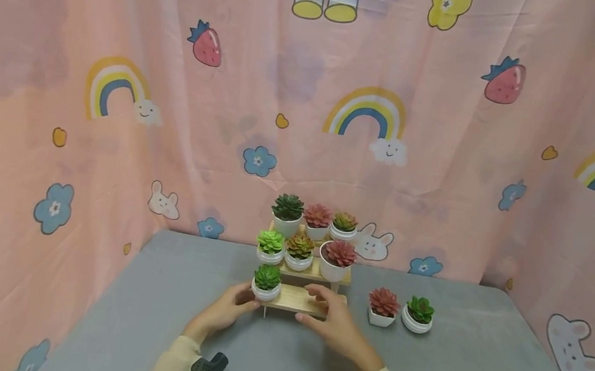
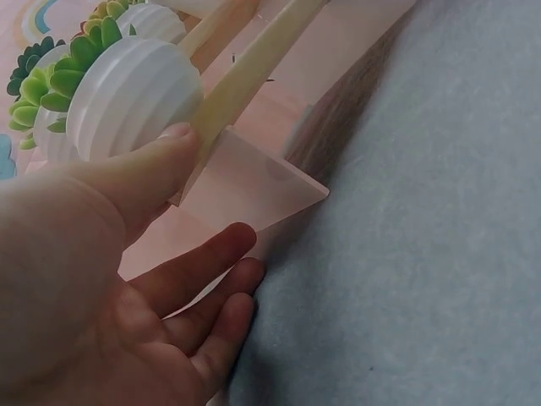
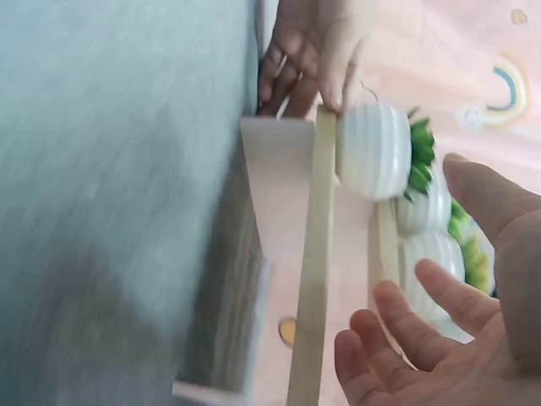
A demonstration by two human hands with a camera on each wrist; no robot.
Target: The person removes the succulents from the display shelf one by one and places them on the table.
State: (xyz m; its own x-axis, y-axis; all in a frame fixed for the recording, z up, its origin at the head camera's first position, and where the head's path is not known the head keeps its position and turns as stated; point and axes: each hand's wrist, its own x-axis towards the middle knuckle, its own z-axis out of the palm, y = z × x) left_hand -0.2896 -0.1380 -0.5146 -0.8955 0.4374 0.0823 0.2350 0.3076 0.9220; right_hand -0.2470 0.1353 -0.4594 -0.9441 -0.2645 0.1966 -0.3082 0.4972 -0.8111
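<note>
A tiered plant stand [image 1: 292, 299] has light wooden shelves and pale side panels. Its lowest shelf bears a green succulent [image 1: 266, 284] in a ribbed white pot, at the left end. My left hand [image 1: 225, 309] holds that end of the stand; the thumb lies against the shelf edge beside the pot, the other fingers sit by the side panel, and the index finger is hidden in the left wrist view. At the shelf's right part, my right hand [image 1: 336, 326] has its thumb and fingers spread apart, holding nothing. In the right wrist view its fingers [image 3: 397, 326] look loosely bent.
Several potted succulents stand on the upper tiers, among them a red one [image 1: 335, 258] and a dark green one [image 1: 288, 212]. Right of the stand, a red succulent [image 1: 383, 305] and a green succulent [image 1: 418, 314] rest on the grey table [image 1: 150, 315]. A patterned pink curtain [image 1: 311, 162] hangs behind.
</note>
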